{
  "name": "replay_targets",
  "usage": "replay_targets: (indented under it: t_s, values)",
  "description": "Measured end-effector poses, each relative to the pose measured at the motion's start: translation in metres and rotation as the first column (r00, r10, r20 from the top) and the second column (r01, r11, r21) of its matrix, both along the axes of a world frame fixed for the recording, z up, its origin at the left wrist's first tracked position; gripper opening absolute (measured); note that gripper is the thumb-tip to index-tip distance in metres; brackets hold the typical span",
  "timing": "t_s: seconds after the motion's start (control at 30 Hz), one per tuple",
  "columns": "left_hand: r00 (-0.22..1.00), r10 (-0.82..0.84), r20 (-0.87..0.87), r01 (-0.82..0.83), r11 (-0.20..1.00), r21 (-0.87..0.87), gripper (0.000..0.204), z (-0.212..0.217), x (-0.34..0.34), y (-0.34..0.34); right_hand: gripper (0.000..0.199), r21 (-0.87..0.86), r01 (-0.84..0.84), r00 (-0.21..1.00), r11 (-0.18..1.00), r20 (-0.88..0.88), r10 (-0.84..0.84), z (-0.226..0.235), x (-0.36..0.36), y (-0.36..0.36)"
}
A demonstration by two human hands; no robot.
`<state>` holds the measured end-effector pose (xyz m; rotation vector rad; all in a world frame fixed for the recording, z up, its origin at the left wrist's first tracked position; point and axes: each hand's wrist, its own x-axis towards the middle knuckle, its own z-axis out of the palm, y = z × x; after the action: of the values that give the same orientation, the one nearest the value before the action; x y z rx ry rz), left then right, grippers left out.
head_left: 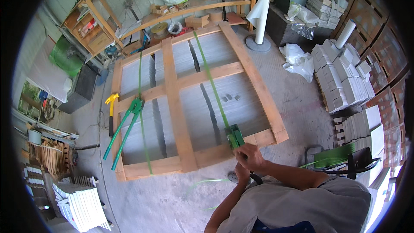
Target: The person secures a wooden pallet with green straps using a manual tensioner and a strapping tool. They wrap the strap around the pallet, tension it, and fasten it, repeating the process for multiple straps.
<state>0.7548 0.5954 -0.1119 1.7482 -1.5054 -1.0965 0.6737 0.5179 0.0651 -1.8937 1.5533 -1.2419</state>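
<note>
A wooden crate frame lies over a film-wrapped load, with two green straps stretched across it. On the near beam, a green strapping tensioner sits on the right-hand strap. My right hand is closed round the tensioner's near end. Just below it, my left hand is closed; what its fingers hold is hidden. A green long-handled strap sealer rests at the left strap, its handles spread over the crate's left edge. Beside that lies a claw hammer with a yellow head and dark handle.
Wooden shelving stands behind the crate. A white film roll is upright on a round base at the far right. Stacked white blocks stand on the right, a green fan on the left. Loose strap trails on the floor.
</note>
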Motion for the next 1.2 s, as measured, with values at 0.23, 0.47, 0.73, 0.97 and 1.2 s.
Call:
replay_targets:
  t_s: [0.23, 0.47, 0.73, 0.97, 1.2]
  values:
    - [0.995, 0.098, -0.01, -0.098, 0.995, -0.018, 0.047, 0.045, -0.011, -0.022, 0.021, 0.266, 0.282, 0.954, 0.922, 0.02, -0.298, 0.012, -0.011, -0.162]
    - [0.954, 0.194, -0.227, -0.155, 0.972, 0.177, 0.042, 0.04, -0.01, -0.018, 0.021, 0.149, 0.21, 0.974, 0.966, 0.052, -0.22, 0.022, -0.01, -0.112]
    - [0.892, 0.289, -0.347, -0.087, 0.864, 0.497, 0.041, 0.037, -0.008, -0.025, 0.011, 0.255, 0.14, 0.986, 0.957, 0.054, -0.159, 0.023, 0.001, -0.036]
    - [0.985, 0.143, -0.1, -0.104, 0.939, 0.327, 0.046, 0.061, -0.008, -0.039, 0.015, 0.326, 0.232, 0.958, 0.917, 0.085, -0.273, 0.025, -0.007, -0.126]
    - [0.979, 0.142, -0.145, -0.102, 0.962, 0.254, 0.046, 0.038, -0.008, -0.033, 0.023, 0.32, 0.318, 0.944, 0.893, -0.023, -0.328, 0.022, -0.008, -0.189]
